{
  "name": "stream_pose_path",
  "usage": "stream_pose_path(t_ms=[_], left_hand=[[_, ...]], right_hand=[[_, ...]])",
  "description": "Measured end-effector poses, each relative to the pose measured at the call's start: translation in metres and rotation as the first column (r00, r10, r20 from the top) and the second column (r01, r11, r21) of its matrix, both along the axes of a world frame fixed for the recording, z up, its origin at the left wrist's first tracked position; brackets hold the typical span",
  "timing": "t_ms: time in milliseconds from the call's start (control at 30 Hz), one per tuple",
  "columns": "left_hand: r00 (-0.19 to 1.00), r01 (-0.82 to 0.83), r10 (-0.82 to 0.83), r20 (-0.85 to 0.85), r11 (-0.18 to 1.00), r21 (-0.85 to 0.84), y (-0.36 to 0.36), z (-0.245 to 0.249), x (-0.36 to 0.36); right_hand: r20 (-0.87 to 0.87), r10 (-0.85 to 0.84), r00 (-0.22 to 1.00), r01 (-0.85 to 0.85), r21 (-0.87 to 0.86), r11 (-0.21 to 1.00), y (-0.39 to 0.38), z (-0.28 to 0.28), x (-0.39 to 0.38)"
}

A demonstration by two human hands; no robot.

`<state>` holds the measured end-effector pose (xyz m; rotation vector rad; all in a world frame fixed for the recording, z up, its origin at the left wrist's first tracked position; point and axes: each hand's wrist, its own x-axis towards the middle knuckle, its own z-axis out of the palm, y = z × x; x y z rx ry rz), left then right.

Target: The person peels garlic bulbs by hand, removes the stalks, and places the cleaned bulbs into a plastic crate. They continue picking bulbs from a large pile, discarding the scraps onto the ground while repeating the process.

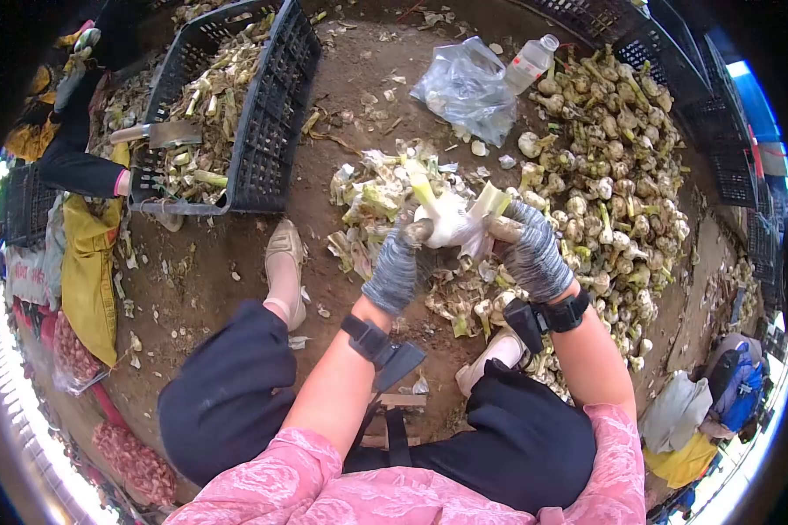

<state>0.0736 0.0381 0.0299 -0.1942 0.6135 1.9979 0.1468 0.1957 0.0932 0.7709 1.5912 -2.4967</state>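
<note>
A white garlic bulb (449, 219) with a cut green stalk is held up in front of me between both hands. My left hand (397, 264), in a grey knitted glove, is closed on its left side. My right hand (532, 249), gloved the same way, pinches a strip of garlic skin (488, 206) that spreads away from the bulb's right side. The tips of some fingers are hidden behind the bulb. Below and behind lies a heap of peeled garlic husks (368, 197) on the ground.
A large pile of unpeeled garlic (617, 166) covers the right side. Beyond my hands lie a clear plastic bag (471, 92) and a bottle (531, 64). A black crate (271, 114) of trimmings stands left, with a cleaver (171, 134) across it. Another person's arm (83, 162) reaches in there.
</note>
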Motion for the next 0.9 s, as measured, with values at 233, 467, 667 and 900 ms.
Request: stream_pose_path(t_ms=[233, 467, 667, 900], left_hand=[[0.955, 0.029, -0.05, -0.292, 0.997, -0.078, -0.017, -0.003, -0.003], [0.672, -0.221, -0.08, -0.736, 0.927, -0.302, -0.008, 0.01, -0.008], [0.727, -0.276, 0.074, -0.683, 0.942, -0.192, -0.004, 0.002, -0.001], [0.869, -0.257, 0.114, -0.481, 0.935, -0.243, 0.0, 0.012, -0.001]], right_hand=[[-0.068, -0.239, 0.969, 0.194, -0.397, 0.897, 0.01, -0.016, -0.006], [-0.04, 0.232, 0.972, -0.167, 0.579, 0.798, 0.014, -0.067, -0.002], [-0.031, 0.26, 0.965, -0.162, 0.707, 0.688, -0.024, -0.029, -0.004], [-0.08, 0.3, 0.95, 0.001, 0.967, 0.254, -0.019, -0.026, 0.002]])
